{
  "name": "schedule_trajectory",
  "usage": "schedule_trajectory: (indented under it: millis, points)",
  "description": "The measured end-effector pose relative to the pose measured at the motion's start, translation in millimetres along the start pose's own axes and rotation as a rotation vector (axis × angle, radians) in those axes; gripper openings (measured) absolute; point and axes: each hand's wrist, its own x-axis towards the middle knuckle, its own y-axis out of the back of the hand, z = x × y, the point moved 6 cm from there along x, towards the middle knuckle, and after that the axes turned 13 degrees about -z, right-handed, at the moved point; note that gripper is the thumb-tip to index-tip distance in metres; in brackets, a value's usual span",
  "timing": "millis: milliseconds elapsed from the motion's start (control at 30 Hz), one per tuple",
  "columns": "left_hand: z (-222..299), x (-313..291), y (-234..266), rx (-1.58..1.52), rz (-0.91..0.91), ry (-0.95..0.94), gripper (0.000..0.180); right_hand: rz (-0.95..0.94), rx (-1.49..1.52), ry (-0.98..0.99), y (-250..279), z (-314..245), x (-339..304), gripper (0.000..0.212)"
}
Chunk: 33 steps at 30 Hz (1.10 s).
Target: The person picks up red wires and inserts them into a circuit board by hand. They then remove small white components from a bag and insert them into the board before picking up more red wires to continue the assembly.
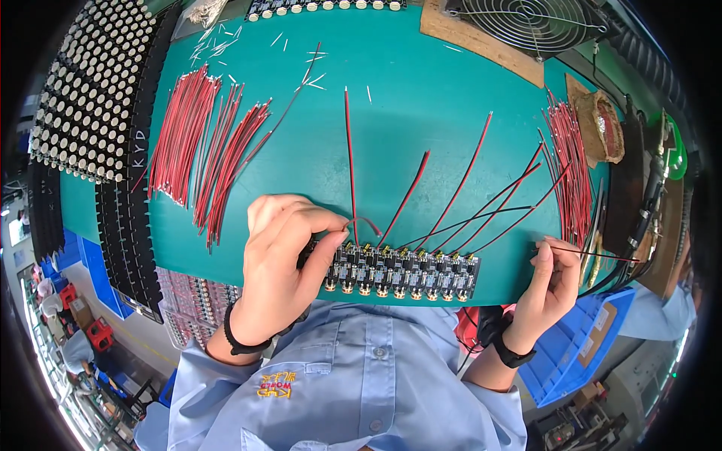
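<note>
A black panel of small circuit boards (406,274) lies near the front edge of the green mat, with yellow spots along its far side and round metal contacts along its near side. Several red-and-black wires (459,184) fan out from its far edge across the mat. Thumb and forefinger of my left hand (282,248) pinch a bent red-and-black wire (367,222) over the panel's left end. To the right of the panel, apart from it, my right hand (555,282) is closed on another thin red-and-black wire (609,257), whose tail points right.
Bundles of red-and-black wires (180,135) lie at the left, and another wire bundle (570,173) at the right. Small white pieces (214,45) are scattered at the far left. A fan guard (526,19), a black tool with cables (643,222) and a blue bin (575,349) border the right side.
</note>
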Motion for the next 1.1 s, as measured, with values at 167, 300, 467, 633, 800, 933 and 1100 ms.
schedule_trajectory:
  millis: [167, 300, 467, 633, 800, 933, 1100]
  points:
    - [0, -1, 1, 0.0, 0.001, -0.006, 0.02, 0.002, 0.008, -0.009, 0, 0, -1, 0.005]
    - [0, -4, 2, -0.033, 0.006, -0.008, 0.02, -0.008, 0.0, -0.008, 0, 2, -2, 0.005]
    - [3, -8, 2, -0.03, 0.023, -0.021, 0.021, -0.033, -0.032, 0.022, 0, 3, -3, 0.006]
    - [5, -8, 1, -0.002, 0.045, -0.045, 0.021, -0.031, -0.031, 0.025, 2, 1, -2, 0.005]
    - [7, -7, 3, -0.018, 0.038, 0.003, 0.025, -0.073, 0.003, 0.006, 3, -5, -1, 0.005]
    - [2, -10, 0, -0.048, 0.048, 0.075, 0.03, -0.181, 0.024, -0.041, -1, -8, 0, 0.005]
    - [1, -9, 0, -0.04, 0.023, 0.089, 0.033, -0.273, -0.095, -0.011, -4, -22, 6, 0.004]
